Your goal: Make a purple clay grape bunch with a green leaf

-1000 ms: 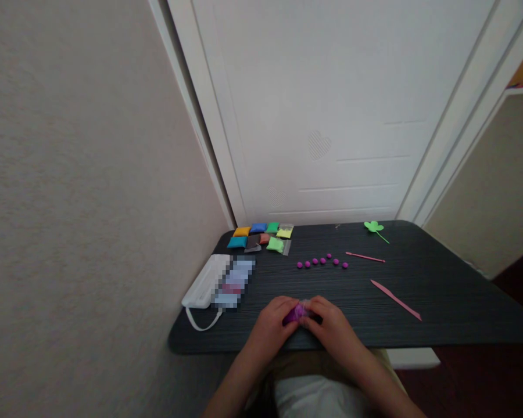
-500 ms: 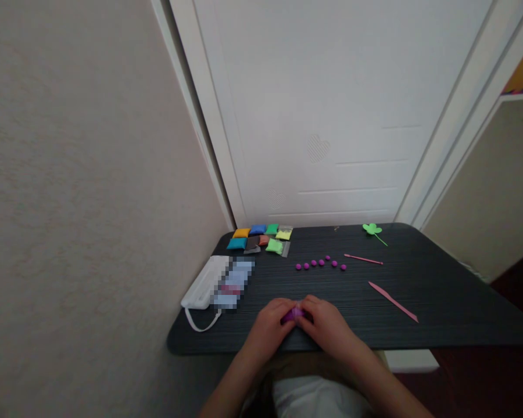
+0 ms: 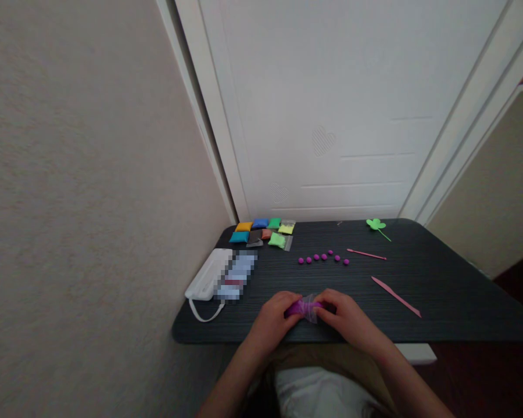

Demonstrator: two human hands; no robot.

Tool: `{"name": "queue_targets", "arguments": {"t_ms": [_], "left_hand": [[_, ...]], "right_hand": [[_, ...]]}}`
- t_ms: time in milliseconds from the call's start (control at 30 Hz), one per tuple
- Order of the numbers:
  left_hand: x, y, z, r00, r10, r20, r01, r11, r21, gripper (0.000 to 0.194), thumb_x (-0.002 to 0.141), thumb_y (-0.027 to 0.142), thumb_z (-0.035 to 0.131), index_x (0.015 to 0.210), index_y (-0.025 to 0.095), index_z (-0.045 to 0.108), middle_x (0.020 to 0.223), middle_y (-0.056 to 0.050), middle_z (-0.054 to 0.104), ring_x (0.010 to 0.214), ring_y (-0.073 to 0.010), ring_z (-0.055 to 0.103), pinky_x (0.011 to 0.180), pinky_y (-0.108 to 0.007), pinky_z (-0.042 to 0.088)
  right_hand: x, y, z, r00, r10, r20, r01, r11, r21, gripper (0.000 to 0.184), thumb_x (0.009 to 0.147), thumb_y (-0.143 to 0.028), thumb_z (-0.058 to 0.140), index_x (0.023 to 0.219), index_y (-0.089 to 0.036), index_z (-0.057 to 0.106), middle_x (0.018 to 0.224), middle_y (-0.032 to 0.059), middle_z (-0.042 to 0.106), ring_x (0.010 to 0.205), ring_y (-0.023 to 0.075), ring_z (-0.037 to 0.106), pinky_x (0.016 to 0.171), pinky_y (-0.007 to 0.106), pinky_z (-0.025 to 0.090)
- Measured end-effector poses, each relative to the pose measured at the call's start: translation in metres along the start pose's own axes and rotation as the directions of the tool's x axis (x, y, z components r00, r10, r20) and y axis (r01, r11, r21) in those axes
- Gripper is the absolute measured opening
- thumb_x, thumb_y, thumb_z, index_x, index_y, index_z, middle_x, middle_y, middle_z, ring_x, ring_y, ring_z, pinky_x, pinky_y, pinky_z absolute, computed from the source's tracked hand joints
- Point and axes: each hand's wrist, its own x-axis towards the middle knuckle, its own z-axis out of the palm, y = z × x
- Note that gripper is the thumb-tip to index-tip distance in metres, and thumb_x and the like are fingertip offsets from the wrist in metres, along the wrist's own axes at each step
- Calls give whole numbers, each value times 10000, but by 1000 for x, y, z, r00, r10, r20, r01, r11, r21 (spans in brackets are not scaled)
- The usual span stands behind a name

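Note:
Near the front edge of the dark table, my left hand [image 3: 273, 316] is closed round a clear plastic packet [image 3: 308, 309] of purple modelling clay. The fingers of my right hand [image 3: 342, 307] pinch a bit of purple clay [image 3: 317, 304] that sticks out of the packet's right end. Whether this bit is still joined to the clay inside, I cannot tell. Beyond my hands lies a bent row of several small purple clay balls [image 3: 316, 257]. To their right are a thin pink modelling tool [image 3: 366, 253] and a wider pink clay knife [image 3: 396, 296].
Several coloured clay packets [image 3: 239, 237] lie at the back left of the table [image 3: 287, 278]. A white power bank [image 3: 209, 276] with a cable sits beside a blurred-out phone [image 3: 239, 276]. A green clay flower [image 3: 376, 224] is at the back right. A white door [image 3: 322, 87] rises behind.
My hands have drawn apart slightly, the right one moving right with the pinched purple clay. More of the clear packet now shows between them. The view has shifted a little.

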Motion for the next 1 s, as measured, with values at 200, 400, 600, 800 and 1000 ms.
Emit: {"name": "queue_targets", "arguments": {"t_ms": [200,400,600,800,1000], "left_hand": [[0,0,0,1000,4,-8,-4,1000,12,297,714,211,568,1010,220,580,1020,-31,613,966,-171,537,894,-338,404],[0,3,-2,1000,8,6,-8,1000,4,294,711,203,563,1004,216,583,1026,-35,611,972,-171,535,899,-333,395],[1,6,-4,999,-33,21,33,999,-26,300,713,259,581,1010,222,584,1005,-28,616,936,-167,544,867,-312,407],[4,7,-6,998,-58,19,58,998,-38,299,699,245,593,997,218,591,1000,-30,618,927,-177,543,863,-322,402],[2,4,-4,1000,-27,12,28,999,-18,308,702,242,594,1010,225,581,1012,-23,610,948,-168,537,875,-313,398]], "right_hand": [[11,-5,10,999,-7,46,10,998,-69,112,744,-259,570,800,-231,664,800,21,620,752,155,554,690,245,398],[16,-2,21,998,-28,48,34,992,-122,153,789,-265,513,726,-204,639,721,2,579,679,126,529,623,218,373],[6,2,-8,1000,19,25,-21,995,95,223,808,-325,479,706,-176,608,680,-15,580,652,122,520,605,222,382],[-11,24,-47,973,188,-136,-150,957,250,284,777,-389,503,952,-184,593,772,26,621,709,158,567,649,268,440],[-6,15,-23,991,74,-110,-49,976,211,245,829,-231,378,915,-195,604,804,27,614,726,139,561,690,273,439]]}}
